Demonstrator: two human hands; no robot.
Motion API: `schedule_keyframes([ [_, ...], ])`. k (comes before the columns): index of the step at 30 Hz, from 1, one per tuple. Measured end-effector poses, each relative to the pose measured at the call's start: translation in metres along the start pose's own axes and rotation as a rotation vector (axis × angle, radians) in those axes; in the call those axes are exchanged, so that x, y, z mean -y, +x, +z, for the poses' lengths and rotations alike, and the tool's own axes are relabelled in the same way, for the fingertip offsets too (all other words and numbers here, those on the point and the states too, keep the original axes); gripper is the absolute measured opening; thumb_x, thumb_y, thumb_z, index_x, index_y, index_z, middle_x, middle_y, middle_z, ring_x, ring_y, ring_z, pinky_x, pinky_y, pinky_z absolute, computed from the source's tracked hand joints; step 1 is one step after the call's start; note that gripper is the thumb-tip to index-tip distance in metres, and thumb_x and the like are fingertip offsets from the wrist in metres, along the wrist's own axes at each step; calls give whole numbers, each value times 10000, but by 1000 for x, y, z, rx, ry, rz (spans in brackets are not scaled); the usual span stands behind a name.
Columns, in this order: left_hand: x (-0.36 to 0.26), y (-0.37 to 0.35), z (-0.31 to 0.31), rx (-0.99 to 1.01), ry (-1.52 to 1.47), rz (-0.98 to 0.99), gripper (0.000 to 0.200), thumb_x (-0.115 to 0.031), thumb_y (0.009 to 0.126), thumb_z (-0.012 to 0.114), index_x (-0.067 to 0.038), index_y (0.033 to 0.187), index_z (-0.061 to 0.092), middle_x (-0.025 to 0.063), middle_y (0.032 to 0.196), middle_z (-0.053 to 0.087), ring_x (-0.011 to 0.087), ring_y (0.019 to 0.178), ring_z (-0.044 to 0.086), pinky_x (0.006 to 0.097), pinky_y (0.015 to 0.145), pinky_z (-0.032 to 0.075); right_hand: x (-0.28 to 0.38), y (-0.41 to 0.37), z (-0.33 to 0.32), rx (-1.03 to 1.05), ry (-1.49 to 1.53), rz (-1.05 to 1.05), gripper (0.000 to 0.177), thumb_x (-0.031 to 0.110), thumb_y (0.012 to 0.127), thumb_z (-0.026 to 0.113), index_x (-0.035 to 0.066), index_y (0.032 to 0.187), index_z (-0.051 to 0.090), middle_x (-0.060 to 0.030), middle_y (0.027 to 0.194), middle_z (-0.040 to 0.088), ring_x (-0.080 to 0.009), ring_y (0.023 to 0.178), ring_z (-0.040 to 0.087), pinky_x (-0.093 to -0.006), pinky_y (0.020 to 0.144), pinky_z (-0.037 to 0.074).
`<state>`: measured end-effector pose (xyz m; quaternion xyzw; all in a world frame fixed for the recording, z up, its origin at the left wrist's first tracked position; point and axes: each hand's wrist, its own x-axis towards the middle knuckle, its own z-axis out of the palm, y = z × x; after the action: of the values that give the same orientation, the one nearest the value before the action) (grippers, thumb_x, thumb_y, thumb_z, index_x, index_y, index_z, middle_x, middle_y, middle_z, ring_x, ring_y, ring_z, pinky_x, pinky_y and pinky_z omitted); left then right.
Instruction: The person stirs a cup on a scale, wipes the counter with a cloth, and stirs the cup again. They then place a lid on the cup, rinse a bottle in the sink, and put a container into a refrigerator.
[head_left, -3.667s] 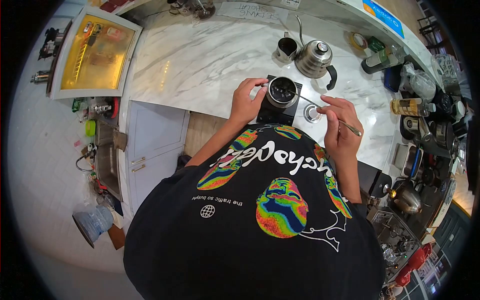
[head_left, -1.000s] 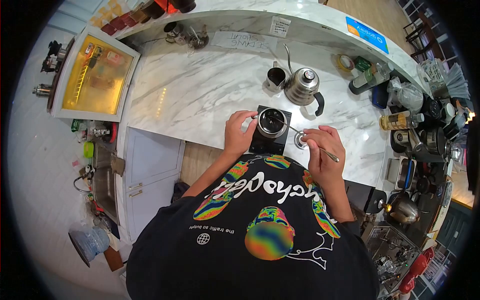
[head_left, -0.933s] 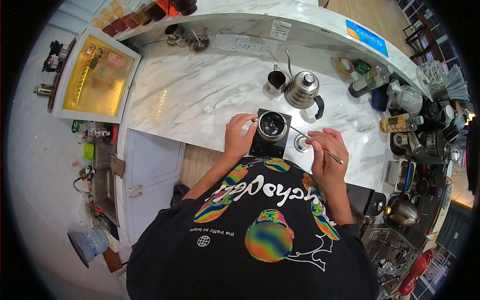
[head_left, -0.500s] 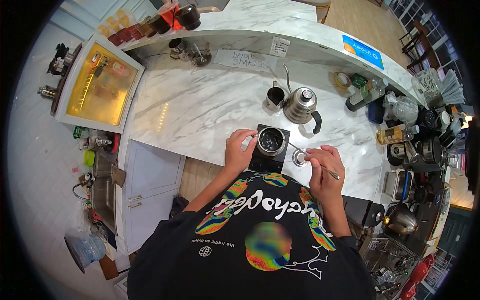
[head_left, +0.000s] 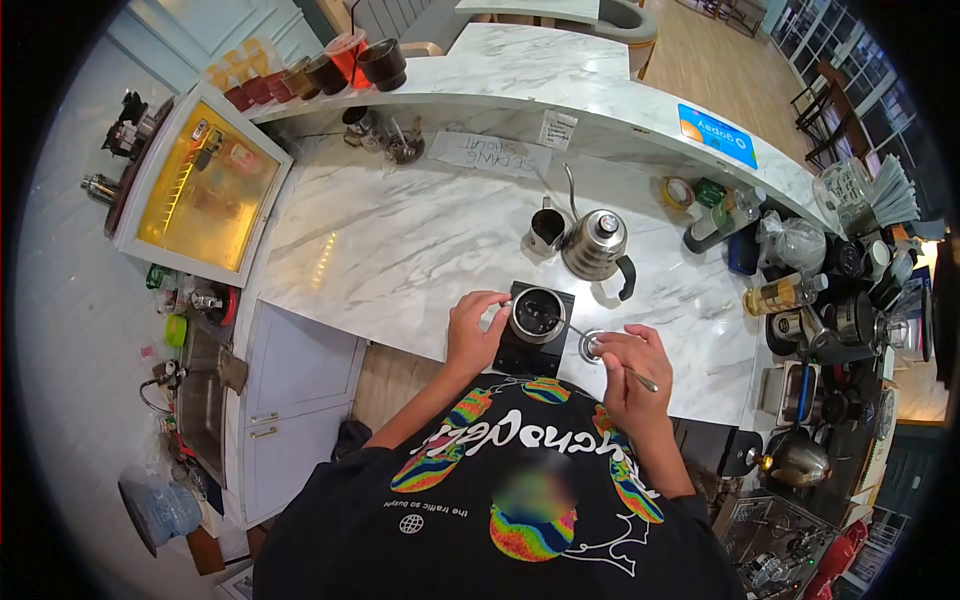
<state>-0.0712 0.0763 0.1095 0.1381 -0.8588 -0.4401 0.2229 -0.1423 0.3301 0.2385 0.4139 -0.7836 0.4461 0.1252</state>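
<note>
A metal cup (head_left: 521,331) with dark liquid inside stands on a black scale (head_left: 522,359) near the counter's front edge. At the cup's left side, my left hand (head_left: 473,330) grips the rim between thumb and fingers. My right hand (head_left: 635,375) is closed on a long-handled metal spoon (head_left: 570,327), whose tip dips into the liquid. Just left of that hand a small round metal piece (head_left: 590,346) rests on the marble. Behind the scale are a small steel pitcher (head_left: 546,231) and a gooseneck kettle (head_left: 597,247) with a black handle.
Bottles (head_left: 787,294), jars and metal containers crowd the right side of the marble counter (head_left: 400,250). On the left stands a yellow-lit display case (head_left: 200,190), with a sink (head_left: 208,405) below it. Cups (head_left: 382,66) line the raised ledge at the back.
The camera view has tilted, so the counter appears lower. My right hand has shifted slightly toward the cup with the spoon. My left hand keeps its place on the cup.
</note>
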Motion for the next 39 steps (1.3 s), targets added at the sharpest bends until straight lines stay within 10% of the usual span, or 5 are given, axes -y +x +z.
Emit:
schedule_keyframes([
  [39, -4, 1, -2, -6, -13, -13, 179, -134, 922, 740, -90, 1096, 743, 76, 1100, 745, 286, 1082, 668, 404, 951, 459, -1, -4, 0, -47, -53, 60, 40, 10, 921, 697, 39, 936, 673, -107, 914, 750, -268, 882, 743, -471, 917, 530],
])
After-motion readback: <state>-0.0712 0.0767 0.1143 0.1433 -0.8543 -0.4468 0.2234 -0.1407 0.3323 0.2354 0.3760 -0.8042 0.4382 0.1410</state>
